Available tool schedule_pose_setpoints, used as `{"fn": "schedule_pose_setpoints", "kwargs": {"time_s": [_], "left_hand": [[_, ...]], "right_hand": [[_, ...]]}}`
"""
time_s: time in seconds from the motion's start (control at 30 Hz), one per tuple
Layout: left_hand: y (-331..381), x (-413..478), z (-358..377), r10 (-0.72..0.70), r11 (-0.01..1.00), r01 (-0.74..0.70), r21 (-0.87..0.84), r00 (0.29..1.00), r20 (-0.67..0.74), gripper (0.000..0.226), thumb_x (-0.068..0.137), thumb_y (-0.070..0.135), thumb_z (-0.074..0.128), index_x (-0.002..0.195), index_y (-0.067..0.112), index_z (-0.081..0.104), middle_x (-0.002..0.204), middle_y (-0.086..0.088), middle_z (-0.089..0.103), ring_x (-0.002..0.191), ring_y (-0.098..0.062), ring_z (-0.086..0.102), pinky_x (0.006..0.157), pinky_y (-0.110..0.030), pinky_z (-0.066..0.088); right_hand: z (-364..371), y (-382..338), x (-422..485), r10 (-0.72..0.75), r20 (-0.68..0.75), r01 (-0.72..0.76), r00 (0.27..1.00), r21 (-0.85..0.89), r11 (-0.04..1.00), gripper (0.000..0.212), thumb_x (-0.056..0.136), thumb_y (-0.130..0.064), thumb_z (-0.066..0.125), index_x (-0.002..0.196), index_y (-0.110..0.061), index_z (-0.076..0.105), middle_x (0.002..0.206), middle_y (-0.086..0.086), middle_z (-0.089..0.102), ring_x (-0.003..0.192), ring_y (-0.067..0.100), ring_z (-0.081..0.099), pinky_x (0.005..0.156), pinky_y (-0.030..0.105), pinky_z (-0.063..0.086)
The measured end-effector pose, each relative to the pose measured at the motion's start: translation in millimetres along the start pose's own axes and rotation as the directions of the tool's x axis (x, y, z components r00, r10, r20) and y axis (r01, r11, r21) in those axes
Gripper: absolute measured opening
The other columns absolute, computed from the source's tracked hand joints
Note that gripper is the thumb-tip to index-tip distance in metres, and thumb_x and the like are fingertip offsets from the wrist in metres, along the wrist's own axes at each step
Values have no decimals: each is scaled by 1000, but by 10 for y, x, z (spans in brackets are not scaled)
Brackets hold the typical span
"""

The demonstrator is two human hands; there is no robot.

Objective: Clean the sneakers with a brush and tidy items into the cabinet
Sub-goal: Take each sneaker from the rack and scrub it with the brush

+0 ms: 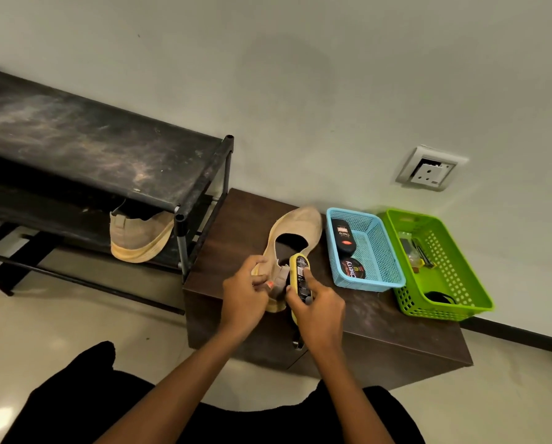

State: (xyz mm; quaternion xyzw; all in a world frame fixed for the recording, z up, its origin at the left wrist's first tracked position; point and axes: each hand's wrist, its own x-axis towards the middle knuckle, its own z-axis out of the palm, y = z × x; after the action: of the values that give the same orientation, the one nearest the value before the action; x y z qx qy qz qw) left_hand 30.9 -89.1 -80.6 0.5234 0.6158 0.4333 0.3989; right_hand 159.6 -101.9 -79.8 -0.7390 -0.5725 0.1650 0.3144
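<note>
In the head view, the left hand (244,293) pinches the heel of the sneaker (300,222), likely to steady it. The right hand (321,310), close beside it, grips the yellow brush (301,274) against that heel, ready for scrubbing. The sneaker lies just beyond both hands, its long axis running away from them, toe toward the wall (300,91) and slightly right.

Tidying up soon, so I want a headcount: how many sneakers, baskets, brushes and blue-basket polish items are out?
Sneakers: 2 (cabinet sneaker, rack sneaker)
Baskets: 2 (blue basket, green basket)
Brushes: 1 (yellow brush, in right hand)
Polish items: 2 (oblong case, round tin)
Total: 7
</note>
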Motion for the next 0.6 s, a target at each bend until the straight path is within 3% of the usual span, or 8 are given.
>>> {"fn": "schedule_pose_setpoints", "kwargs": {"time_s": [0.07,0.13,0.2,0.27,0.33,0.53,0.6], "left_hand": [[-1,10,16,56,997,-58,58,998,38,47,82,3,66,123,24,55,109,-6,68,100,-13,64,70,-8,46],[-10,35,33,71,991,-78,107,995,72,56,81,9,70,130,26,47,117,-3,64,106,-14,61,77,-16,45],[-54,48,76,29,989,-46,142,993,118,65,79,18,74,132,23,38,123,0,58,101,-9,55,76,-16,41],[-135,49,153,-25,982,-4,187,988,153,72,74,24,78,132,19,34,127,-2,53,103,-10,52,77,-19,43],[-234,46,247,-56,965,19,261,989,136,82,70,29,80,135,17,32,131,-5,48,116,-18,49,88,-26,47],[-377,57,501,-48,958,57,280,998,-37,102,62,43,83,141,11,28,138,-6,42,131,-25,39,111,-42,33],[-390,53,523,-7,963,27,268,997,-75,98,62,42,83,139,11,32,136,-7,45,129,-26,42,109,-40,36]], "right_hand": [[-14,-12,-18,29,1,-29,1000,93,995,53,81,-34,67,130,-20,55,61,2,61,56,7,56,60,23,49],[-61,-15,3,88,-3,-86,996,194,977,49,82,-29,68,128,-19,57,48,-10,46,45,1,49,51,11,40],[-101,24,37,186,5,-179,982,299,937,44,81,-30,69,124,-23,61,51,-10,50,50,-2,53,55,7,41],[-127,72,72,306,48,-293,951,455,841,42,79,-35,71,119,-25,64,68,-5,65,67,4,64,69,21,54],[-136,123,115,370,95,-357,924,560,748,39,77,-35,72,114,-25,67,79,-2,70,78,15,68,77,36,57],[-207,178,188,311,83,-297,947,596,746,35,76,-35,73,110,-30,67,76,11,71,77,25,69,76,43,57],[-240,179,178,304,84,-292,949,603,743,35,76,-35,74,110,-29,67,74,11,71,76,25,69,75,44,57]]}}
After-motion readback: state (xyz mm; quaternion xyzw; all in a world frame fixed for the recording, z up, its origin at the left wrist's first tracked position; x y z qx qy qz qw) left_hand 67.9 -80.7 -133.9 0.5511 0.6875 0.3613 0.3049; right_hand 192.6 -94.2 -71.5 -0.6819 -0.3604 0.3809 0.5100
